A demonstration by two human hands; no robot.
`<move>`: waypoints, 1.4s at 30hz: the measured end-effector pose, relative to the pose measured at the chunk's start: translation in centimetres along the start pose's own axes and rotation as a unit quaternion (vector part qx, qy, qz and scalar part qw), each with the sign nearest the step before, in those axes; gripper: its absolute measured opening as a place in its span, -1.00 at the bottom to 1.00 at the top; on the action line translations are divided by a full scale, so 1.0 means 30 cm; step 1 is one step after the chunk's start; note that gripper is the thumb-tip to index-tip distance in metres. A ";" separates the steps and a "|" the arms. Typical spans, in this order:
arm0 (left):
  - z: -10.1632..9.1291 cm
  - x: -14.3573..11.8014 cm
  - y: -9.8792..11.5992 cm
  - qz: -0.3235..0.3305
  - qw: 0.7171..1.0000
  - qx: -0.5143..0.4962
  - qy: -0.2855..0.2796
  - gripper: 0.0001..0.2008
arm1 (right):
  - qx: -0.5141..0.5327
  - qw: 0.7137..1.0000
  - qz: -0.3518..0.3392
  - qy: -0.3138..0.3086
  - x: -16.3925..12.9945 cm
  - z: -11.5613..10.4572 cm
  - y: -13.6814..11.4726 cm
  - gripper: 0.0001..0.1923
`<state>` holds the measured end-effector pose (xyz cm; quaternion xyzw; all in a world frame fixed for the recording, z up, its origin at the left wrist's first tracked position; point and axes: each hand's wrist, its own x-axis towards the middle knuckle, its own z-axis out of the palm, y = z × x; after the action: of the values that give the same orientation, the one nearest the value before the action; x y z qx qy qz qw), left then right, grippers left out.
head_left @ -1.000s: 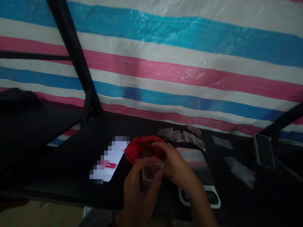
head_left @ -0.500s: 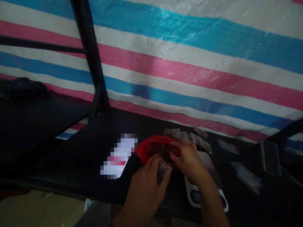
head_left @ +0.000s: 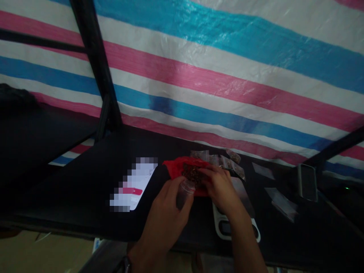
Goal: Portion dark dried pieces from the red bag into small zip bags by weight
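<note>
While left grip (head_left: 167, 206) pinches small pouch (head_left: 183, 191), red bag (head_left: 184, 170) lies just beyond.

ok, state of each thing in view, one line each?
Left hand: holds small clear bag, mouth up.
Right hand: fingers in red bag.
Red bag: open, dark bits inside.
Filled bags: lying behind red bag.
Scale: display dark.
Phone: screen dark.

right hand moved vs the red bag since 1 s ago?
Barely. The right hand still has its fingers in the red bag, beside the scale, as before. Its shift across the picture matches the camera's motion; the bag shifted alike.
</note>
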<state>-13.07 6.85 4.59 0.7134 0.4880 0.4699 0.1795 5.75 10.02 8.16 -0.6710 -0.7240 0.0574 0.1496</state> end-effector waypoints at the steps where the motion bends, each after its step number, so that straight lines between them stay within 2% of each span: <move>1: -0.002 0.004 -0.001 0.036 0.999 0.003 0.022 -0.79 | 0.002 1.000 0.002 0.004 -0.003 -0.007 0.000 -0.48; 5: -0.010 0.028 -0.013 0.157 0.984 0.030 0.072 -0.83 | -0.001 1.000 0.005 0.022 -0.022 -0.045 -0.005 -0.48; 8: -0.013 0.039 -0.029 0.168 0.981 0.059 0.079 -0.83 | 0.005 1.000 -0.005 0.010 -0.042 -0.068 -0.008 -0.49; 11: -0.019 0.028 -0.030 0.116 0.988 0.067 0.072 -0.81 | 0.002 1.000 0.003 -0.008 -0.057 -0.069 -0.007 -0.45; 14: -0.024 0.007 -0.004 -0.002 0.998 0.044 0.051 -0.74 | 0.004 0.999 0.016 -0.030 -0.059 -0.046 -0.006 -0.43; 17: -0.010 -0.002 0.035 -0.118 0.993 -0.009 -0.014 -0.65 | 0.020 0.999 0.006 -0.030 -0.058 -0.023 -0.004 -0.39; 20: 0.015 0.015 0.060 -0.158 0.983 -0.062 -0.064 -0.61 | 0.055 0.998 -0.015 -0.031 -0.060 -0.021 -0.001 -0.34; 23: 0.028 0.048 0.067 -0.190 0.971 -0.118 -0.080 -0.62 | 0.077 0.995 -0.027 -0.057 -0.062 -0.030 0.001 -0.28; 25: 0.024 0.069 0.066 -0.218 0.963 -0.149 -0.055 -0.62 | 0.064 0.996 -0.020 -0.065 -0.059 -0.034 -0.001 -0.26; 27: 0.012 0.083 0.061 -0.215 0.963 -0.164 0.008 -0.65 | 0.038 0.997 -0.007 -0.065 -0.054 -0.035 -0.006 -0.28; 30: -0.011 0.082 0.050 -0.156 0.972 -0.140 0.109 -0.70 | -0.001 0.998 -0.001 -0.057 -0.049 -0.032 -0.019 -0.31; 32: -0.021 0.068 0.039 -0.118 0.979 -0.105 0.126 -0.71 | -0.019 0.999 -0.003 -0.049 -0.049 -0.031 -0.028 -0.31; 34: -0.024 0.053 0.032 -0.105 0.988 -0.072 0.092 -0.69 | -0.030 0.999 -0.005 -0.044 -0.051 -0.036 -0.037 -0.34; 37: -0.017 0.042 0.036 -0.140 0.989 -0.057 0.003 -0.64 | -0.043 0.998 0.000 -0.048 -0.056 -0.049 -0.049 -0.41; 40: -0.003 0.053 0.052 -0.174 0.976 -0.108 -0.077 -0.63 | -0.045 0.997 0.015 -0.060 -0.061 -0.062 -0.061 -0.49; 42: 0.007 0.067 0.059 -0.183 0.965 -0.163 -0.097 -0.64 | -0.036 0.997 0.022 -0.065 -0.062 -0.064 -0.065 -0.50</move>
<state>-11.81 7.82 6.75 0.6156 0.5069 0.4306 0.4227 4.54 7.77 10.29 -0.6867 -0.7186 0.0779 0.0770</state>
